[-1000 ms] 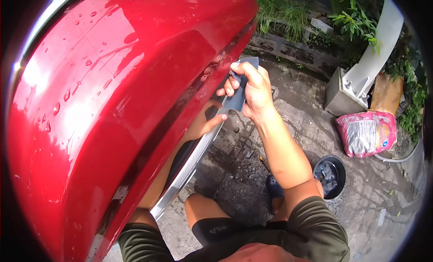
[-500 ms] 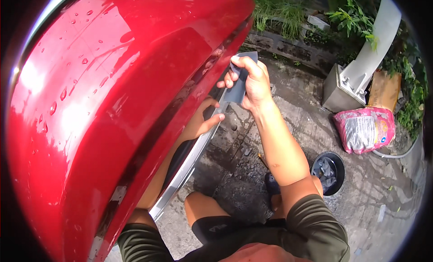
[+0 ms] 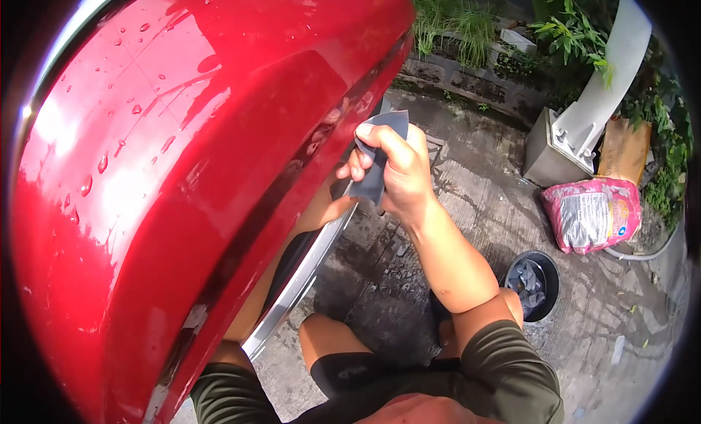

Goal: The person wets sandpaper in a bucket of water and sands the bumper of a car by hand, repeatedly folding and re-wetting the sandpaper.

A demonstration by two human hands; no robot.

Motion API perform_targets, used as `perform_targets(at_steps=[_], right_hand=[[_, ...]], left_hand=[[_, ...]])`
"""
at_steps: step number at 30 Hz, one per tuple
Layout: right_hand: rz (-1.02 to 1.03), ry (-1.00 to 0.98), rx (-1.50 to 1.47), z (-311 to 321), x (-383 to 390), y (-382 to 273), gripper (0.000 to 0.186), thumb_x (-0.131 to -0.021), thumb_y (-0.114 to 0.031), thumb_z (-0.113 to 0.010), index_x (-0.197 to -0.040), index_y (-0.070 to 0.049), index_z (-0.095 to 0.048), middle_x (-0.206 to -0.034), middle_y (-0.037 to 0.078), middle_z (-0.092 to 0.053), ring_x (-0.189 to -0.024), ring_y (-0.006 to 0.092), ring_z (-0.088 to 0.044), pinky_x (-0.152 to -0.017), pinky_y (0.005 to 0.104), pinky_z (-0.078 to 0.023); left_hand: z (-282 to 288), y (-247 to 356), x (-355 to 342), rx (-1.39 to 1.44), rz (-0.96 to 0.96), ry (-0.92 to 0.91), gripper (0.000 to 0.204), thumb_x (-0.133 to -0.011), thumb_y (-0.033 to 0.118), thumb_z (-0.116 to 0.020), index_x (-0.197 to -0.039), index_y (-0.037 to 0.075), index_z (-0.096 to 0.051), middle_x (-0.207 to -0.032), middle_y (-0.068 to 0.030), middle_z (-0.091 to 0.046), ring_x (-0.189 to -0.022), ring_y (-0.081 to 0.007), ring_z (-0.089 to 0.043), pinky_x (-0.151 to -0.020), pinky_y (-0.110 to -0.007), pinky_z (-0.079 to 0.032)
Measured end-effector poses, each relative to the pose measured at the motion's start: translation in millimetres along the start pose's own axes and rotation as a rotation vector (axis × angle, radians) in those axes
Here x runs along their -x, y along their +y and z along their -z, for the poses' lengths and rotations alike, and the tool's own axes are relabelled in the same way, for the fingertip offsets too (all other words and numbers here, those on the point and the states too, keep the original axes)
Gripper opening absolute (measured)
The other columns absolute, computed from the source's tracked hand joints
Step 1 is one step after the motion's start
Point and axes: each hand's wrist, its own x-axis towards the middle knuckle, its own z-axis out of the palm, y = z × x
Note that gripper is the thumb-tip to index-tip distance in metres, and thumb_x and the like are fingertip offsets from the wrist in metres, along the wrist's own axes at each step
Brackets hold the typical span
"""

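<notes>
A sheet of grey sandpaper is bent in my right hand, with the thumb pressing its upper end and the fingers curled round it. This hand is beside the lower edge of a glossy red vehicle panel, which is dotted with water drops. My left hand reaches under the panel's edge near a silver trim strip. Its thumb stretches toward the sandpaper, apart from the other fingers; the panel and the sheet hide part of this hand.
On the right stands a black bucket with grey pieces and water inside. Behind it are a pink bag, a brown cardboard piece and a pale post on a concrete base. Grass grows along a low kerb.
My right hand has moved down and slightly left with the sandpaper, nearer to my left hand. The sheet now covers part of the left hand's fingers.
</notes>
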Motion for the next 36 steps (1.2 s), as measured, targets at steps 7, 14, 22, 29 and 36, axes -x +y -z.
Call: perform_targets(at_steps=[7,14,22,29,36], right_hand=[[-0.035,-0.063,0.032,-8,5,-1,0.017,-0.09,-0.012,-0.063,-0.079,0.0,-0.06,-0.062,0.006,-0.055,-0.051,0.0166,-0.058,-0.06,0.0397,-0.059],[-0.062,-0.005,0.044,-5,7,-4,0.016,-0.089,-0.011,-0.065,-0.08,0.001,-0.06,-0.062,0.006,-0.055,-0.051,0.0175,-0.057,-0.059,0.0402,-0.058],[-0.045,0.041,0.0,5,-9,-6,0.017,-0.09,-0.013,-0.062,-0.08,-0.001,-0.058,-0.061,0.006,-0.054,-0.052,0.0179,-0.057,-0.059,0.0407,-0.058],[-0.045,-0.003,0.006,-4,2,-5,0.015,-0.09,-0.013,-0.061,-0.081,-0.001,-0.059,-0.061,0.006,-0.054,-0.052,0.0168,-0.056,-0.06,0.0395,-0.058],[-0.01,0.045,-0.008,-2,-1,-3,0.016,-0.09,-0.012,-0.062,-0.081,0.0,-0.059,-0.062,0.006,-0.054,-0.052,0.0163,-0.056,-0.059,0.0395,-0.058]], left_hand=[[-10,-16,2,0.432,-0.015,-0.01,0.051,-0.079,0.026,-0.084,-0.116,0.0,-0.059,-0.113,-0.011,-0.061,-0.112,-0.0311,-0.06,-0.1,-0.042,-0.045],[-9,-7,-2,0.272,0.03,0.003,0.043,-0.078,0.024,-0.084,-0.109,0.005,-0.06,-0.107,-0.0106,-0.062,-0.109,-0.0285,-0.061,-0.097,-0.04,-0.046],[-13,-8,-2,0.096,0.039,-0.024,0.043,-0.083,0.027,-0.082,-0.114,0.003,-0.065,-0.116,-0.0151,-0.064,-0.117,-0.0328,-0.06,-0.102,-0.043,-0.045],[-14,-6,-3,0.114,0.055,-0.034,0.046,-0.082,0.026,-0.083,-0.115,0.001,-0.063,-0.116,-0.0146,-0.062,-0.118,-0.0334,-0.059,-0.104,-0.043,-0.044],[-8,-4,-4,0.017,0.065,-0.04,0.047,-0.078,0.028,-0.084,-0.112,0.004,-0.063,-0.11,-0.0131,-0.063,-0.115,-0.0329,-0.059,-0.101,-0.044,-0.045]])
